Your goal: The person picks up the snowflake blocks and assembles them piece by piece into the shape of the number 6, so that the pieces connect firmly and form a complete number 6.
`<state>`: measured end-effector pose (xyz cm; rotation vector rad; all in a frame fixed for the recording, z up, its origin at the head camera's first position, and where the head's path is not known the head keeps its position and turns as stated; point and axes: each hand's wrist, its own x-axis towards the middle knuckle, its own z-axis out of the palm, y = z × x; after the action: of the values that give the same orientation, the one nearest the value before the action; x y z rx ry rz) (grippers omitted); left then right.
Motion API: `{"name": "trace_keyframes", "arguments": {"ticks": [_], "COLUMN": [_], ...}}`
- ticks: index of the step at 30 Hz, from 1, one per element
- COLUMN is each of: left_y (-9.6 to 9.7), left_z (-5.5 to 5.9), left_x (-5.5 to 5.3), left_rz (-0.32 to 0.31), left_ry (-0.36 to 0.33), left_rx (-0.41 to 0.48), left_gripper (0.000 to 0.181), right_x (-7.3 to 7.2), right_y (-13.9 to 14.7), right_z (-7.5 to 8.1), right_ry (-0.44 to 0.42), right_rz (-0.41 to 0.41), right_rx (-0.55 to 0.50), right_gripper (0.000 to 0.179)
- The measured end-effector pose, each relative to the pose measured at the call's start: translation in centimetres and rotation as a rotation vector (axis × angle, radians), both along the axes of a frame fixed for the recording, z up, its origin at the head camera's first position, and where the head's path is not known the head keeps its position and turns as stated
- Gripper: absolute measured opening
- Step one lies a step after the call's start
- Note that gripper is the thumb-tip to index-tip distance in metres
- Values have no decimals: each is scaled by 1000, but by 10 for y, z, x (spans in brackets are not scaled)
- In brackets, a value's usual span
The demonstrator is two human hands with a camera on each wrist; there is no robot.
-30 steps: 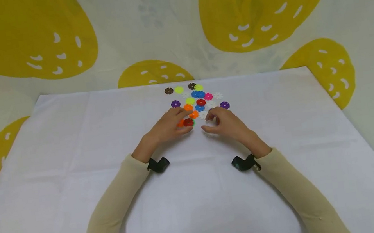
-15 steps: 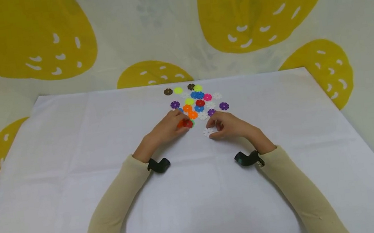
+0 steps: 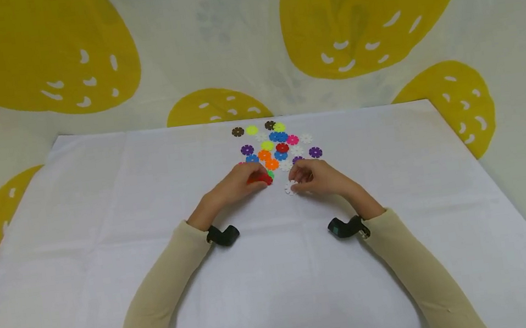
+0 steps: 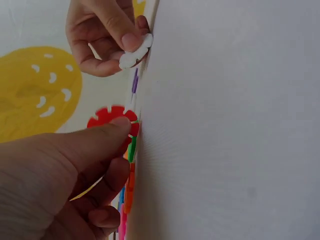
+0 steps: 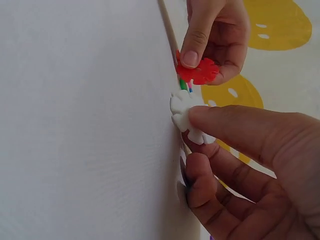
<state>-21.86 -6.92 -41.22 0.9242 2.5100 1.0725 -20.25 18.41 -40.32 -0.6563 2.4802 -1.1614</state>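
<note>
In the head view my left hand (image 3: 237, 184) and right hand (image 3: 320, 176) face each other at the near edge of a loose spread of notched plastic discs. Between thumb and fingers of the left hand is a red snowflake disc (image 4: 106, 116), gripped at its edge. The right hand pinches a white snowflake disc (image 5: 182, 108) under its thumb. The two held discs are apart, a short gap between them. Close by the red disc lies a green disc (image 3: 271, 174), partly hidden. An orange disc (image 4: 130, 190) shows beyond the left fingers.
Several more discs lie behind the hands, among them orange (image 3: 271, 164), blue (image 3: 280, 155), purple (image 3: 315, 152) and brown (image 3: 238, 132) ones. They spread over a white tablecloth (image 3: 259, 286). A cloth with yellow fruit shapes (image 3: 334, 21) hangs behind the table's far edge.
The left fingers have closed on the red disc and lifted it slightly. The right hand has gone from bare, spread fingers to pinching the white disc.
</note>
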Motion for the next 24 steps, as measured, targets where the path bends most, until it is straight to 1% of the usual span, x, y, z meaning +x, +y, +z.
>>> {"name": "trace_keyframes", "arguments": {"ticks": [4,7,12,15,18,21,24], "left_y": [-1,-1,-2,-1,1,2,3], "left_z": [-5,-10,-18,-21,-23,-25,-25], "left_x": [1,2,4,6,6,5,5], "left_rz": [-7,11,50,70,118,175,209], "left_ry": [-33,-50,-59,-51,-33,-26,-36], "left_rx": [89,156,260,316,352,392,427], "left_gripper": [20,20,21,22,22,20,20], "right_x": [0,-1,-1,-1,-1,-1,-1], "right_y": [-2,-6,-16,-18,-19,-19,-20], "right_z": [0,-1,-5,-10,-17,-20,-20], "right_ry": [-47,-78,-156,-174,-194,-250,-304], "right_rz": [-17,-47,-132,-179,-226,-293,-351], "right_rx": [-42,-89,-206,-279,-358,-452,-532], "right_gripper": [22,23,24,24,25,26,27]}}
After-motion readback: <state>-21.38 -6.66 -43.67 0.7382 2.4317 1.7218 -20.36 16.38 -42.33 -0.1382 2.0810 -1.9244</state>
